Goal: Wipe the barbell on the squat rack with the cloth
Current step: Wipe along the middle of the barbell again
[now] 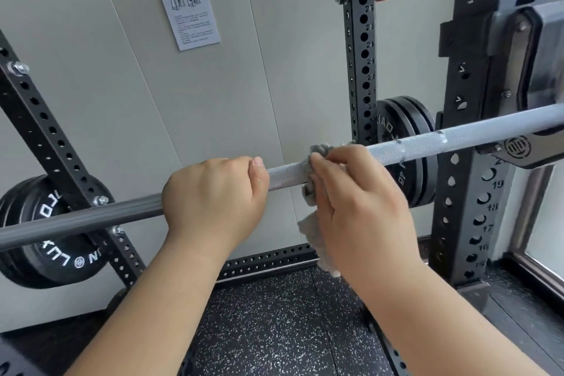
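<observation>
A grey steel barbell (427, 139) runs across the view from lower left to upper right, resting on the hook of the black squat rack (467, 192) at the right. My left hand (213, 195) grips the bar near its middle, fingers curled over the top. Just to its right, my right hand (360, 201) holds a grey cloth (314, 232) wrapped around the knurled bar. One end of the cloth bunches above the bar and the other hangs below my palm.
Black weight plates (406, 131) sit on a rear peg behind the bar, and another plate (39, 241) at the left. A perforated rack upright (361, 49) stands against the grey wall with a paper notice (186, 6). Speckled rubber flooring (274, 330) lies below.
</observation>
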{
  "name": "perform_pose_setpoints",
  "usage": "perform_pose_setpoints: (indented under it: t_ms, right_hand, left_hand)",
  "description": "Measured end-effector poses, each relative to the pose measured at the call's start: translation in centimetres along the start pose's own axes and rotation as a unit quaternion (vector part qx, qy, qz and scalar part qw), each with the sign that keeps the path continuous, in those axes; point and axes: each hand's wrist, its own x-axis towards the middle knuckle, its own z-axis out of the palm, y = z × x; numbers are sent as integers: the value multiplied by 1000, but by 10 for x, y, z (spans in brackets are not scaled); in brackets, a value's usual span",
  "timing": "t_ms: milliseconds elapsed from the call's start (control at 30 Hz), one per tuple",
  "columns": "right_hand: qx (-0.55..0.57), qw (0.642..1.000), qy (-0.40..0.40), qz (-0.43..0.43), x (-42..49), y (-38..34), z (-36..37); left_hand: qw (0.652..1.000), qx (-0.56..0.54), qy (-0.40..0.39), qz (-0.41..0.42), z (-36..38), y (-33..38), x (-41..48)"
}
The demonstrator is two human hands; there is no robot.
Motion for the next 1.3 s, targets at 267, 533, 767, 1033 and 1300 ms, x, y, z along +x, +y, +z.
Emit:
perform_pose_setpoints:
  t_ms: [267, 533, 767, 1033, 1300]
  right_hand:
    - [-35, 999, 18, 30, 6, -14, -4]
    - [-28, 999, 15, -22, 11, -66, 34]
    - [-3, 998, -32, -47, 7, -139, 78]
    - [-17, 997, -40, -65, 5, -212, 126]
    - [-79, 990, 6, -120, 15, -240, 158]
  left_hand:
    - [997, -66, 37, 32, 1, -6, -4]
    - [987, -155, 16, 40, -17, -70, -28]
    - [995, -49, -31, -82, -24, -212, -59]
    - [995, -89, -13, -48, -16, -292, -105]
    - [994, -81, -11, -67, -11, -357, -118]
